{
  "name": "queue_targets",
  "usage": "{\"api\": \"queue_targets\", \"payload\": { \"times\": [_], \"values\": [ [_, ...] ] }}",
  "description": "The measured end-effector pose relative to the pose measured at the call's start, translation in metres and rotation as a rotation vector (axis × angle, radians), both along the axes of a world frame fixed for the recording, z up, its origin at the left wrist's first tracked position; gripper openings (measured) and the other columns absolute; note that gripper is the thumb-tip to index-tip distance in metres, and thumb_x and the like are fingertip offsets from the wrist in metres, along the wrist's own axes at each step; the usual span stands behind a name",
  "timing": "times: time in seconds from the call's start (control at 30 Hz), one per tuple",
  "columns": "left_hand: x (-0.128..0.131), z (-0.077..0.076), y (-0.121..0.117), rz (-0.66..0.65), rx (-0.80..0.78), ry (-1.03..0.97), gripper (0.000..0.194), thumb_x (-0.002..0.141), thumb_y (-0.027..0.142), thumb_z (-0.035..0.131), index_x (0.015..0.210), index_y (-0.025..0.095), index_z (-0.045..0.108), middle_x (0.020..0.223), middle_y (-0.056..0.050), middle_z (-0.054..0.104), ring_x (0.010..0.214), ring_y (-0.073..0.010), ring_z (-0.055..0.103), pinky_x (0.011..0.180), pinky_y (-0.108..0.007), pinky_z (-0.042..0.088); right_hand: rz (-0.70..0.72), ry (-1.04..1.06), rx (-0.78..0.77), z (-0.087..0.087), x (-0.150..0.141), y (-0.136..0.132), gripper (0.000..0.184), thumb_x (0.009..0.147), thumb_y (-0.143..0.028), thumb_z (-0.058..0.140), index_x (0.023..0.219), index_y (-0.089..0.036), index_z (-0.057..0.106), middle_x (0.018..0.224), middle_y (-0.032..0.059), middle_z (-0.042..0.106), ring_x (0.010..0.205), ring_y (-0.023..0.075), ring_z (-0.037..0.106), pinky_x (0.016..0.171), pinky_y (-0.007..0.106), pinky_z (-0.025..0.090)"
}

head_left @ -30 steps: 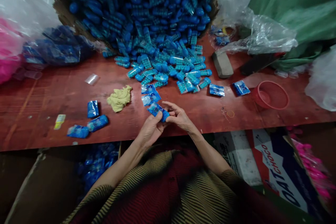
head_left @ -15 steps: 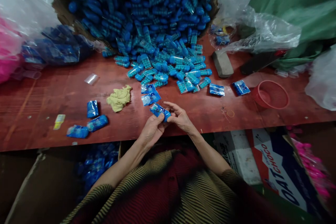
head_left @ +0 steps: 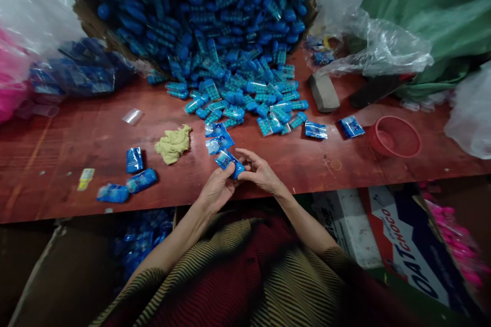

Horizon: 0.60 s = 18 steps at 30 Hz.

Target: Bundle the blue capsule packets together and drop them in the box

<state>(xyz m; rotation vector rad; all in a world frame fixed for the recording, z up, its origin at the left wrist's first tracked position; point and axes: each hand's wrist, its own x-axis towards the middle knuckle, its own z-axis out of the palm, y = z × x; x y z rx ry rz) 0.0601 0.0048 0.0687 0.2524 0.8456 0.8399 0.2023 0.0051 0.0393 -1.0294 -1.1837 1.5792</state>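
Observation:
Over the table's front edge, my left hand point(head_left: 218, 184) is closed round a small blue bottle point(head_left: 231, 164), its thumb pressed on the printed plastic wrap. My right hand point(head_left: 261, 173) pinches the bottle's right end between thumb and fingers, with the index finger stretched out above. Just beyond the hands lie flat printed blue sleeves point(head_left: 219, 140), partly overlapping. Farther back, a heap of small clear bottles point(head_left: 245, 89) with blue caps and blue-green beads spills out of a large carton. Two wrapped bottles point(head_left: 141, 180) rest to the left, beside a blue sleeve stack point(head_left: 134, 160).
A crumpled yellow cloth point(head_left: 173, 144) lies left of the sleeves. On the right are two blue packets point(head_left: 351, 126), a grey block point(head_left: 324, 93) and a red plastic basket point(head_left: 395, 136). Plastic bags point(head_left: 391, 46) crowd the back corners. Cartons point(head_left: 406, 245) stand below the table.
Both hands stay on the blue bottle and shift only slightly, first right, then back left. The bottle tilts a little between the fingers. Nothing else on the table has moved.

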Motion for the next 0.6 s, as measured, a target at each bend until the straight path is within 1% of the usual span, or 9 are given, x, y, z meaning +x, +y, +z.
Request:
{"api": "queue_targets", "payload": {
  "times": [0.1,0.23,0.3,0.37,0.43,0.5,0.6],
  "values": [
    [0.001,0.001,0.002,0.034,0.014,-0.013,0.011,0.078,0.019,0.064,0.084,0.011,0.067,0.083,-0.008,0.071,0.078,-0.0148,0.066,0.079,-0.026,0.051,-0.049,-0.013,0.032,-0.002,-0.003,0.000,0.063,0.068,-0.023,0.072,0.127,-0.028,0.050,0.094,-0.0018,0.053,0.077,0.0090,0.053,0.080,0.026,0.046],
    [0.002,0.001,0.002,0.101,0.074,-0.020,0.015,0.075,0.023,0.068,0.087,0.013,0.066,0.088,-0.007,0.070,0.088,-0.0170,0.065,0.084,-0.029,0.048,-0.160,-0.124,0.126,0.000,-0.008,-0.003,0.060,0.070,-0.026,0.071,0.126,-0.026,0.050,0.099,0.0007,0.055,0.089,0.0131,0.056,0.087,0.030,0.045],
    [0.003,0.000,0.000,0.129,0.099,-0.001,0.019,0.072,0.025,0.071,0.086,0.014,0.066,0.086,-0.004,0.070,0.085,-0.0153,0.064,0.083,-0.029,0.048,-0.219,-0.212,0.162,0.002,-0.011,-0.006,0.056,0.070,-0.028,0.072,0.123,-0.025,0.053,0.101,0.0019,0.057,0.094,0.0154,0.055,0.091,0.033,0.044],
    [0.003,-0.001,-0.001,0.150,0.113,0.036,0.021,0.070,0.027,0.073,0.085,0.015,0.065,0.081,-0.002,0.068,0.079,-0.0131,0.063,0.081,-0.028,0.048,-0.260,-0.255,0.166,0.004,-0.013,-0.008,0.051,0.071,-0.029,0.071,0.120,-0.026,0.056,0.100,0.0020,0.058,0.096,0.0164,0.055,0.094,0.034,0.043],
    [0.003,-0.002,-0.002,0.149,0.111,0.095,0.024,0.068,0.029,0.075,0.084,0.015,0.065,0.078,-0.001,0.068,0.075,-0.0119,0.061,0.077,-0.026,0.048,-0.259,-0.206,0.130,0.004,-0.015,-0.011,0.051,0.072,-0.029,0.070,0.121,-0.026,0.054,0.097,0.0017,0.058,0.094,0.0159,0.055,0.092,0.034,0.044],
    [0.002,-0.003,-0.001,0.156,0.098,0.181,0.025,0.067,0.030,0.075,0.083,0.015,0.065,0.077,0.000,0.068,0.072,-0.0112,0.061,0.071,-0.024,0.047,-0.238,-0.127,0.084,0.004,-0.015,-0.012,0.054,0.073,-0.028,0.068,0.124,-0.025,0.050,0.093,0.0007,0.057,0.088,0.0143,0.056,0.085,0.031,0.047],
    [-0.001,-0.004,0.003,0.206,0.093,0.271,0.027,0.063,0.028,0.078,0.081,0.014,0.065,0.072,0.001,0.067,0.064,-0.0091,0.060,0.064,-0.021,0.045,-0.231,-0.128,0.082,0.004,-0.015,-0.013,0.054,0.072,-0.027,0.069,0.124,-0.025,0.050,0.090,0.0000,0.056,0.082,0.0127,0.055,0.081,0.030,0.047]
  ]
}}
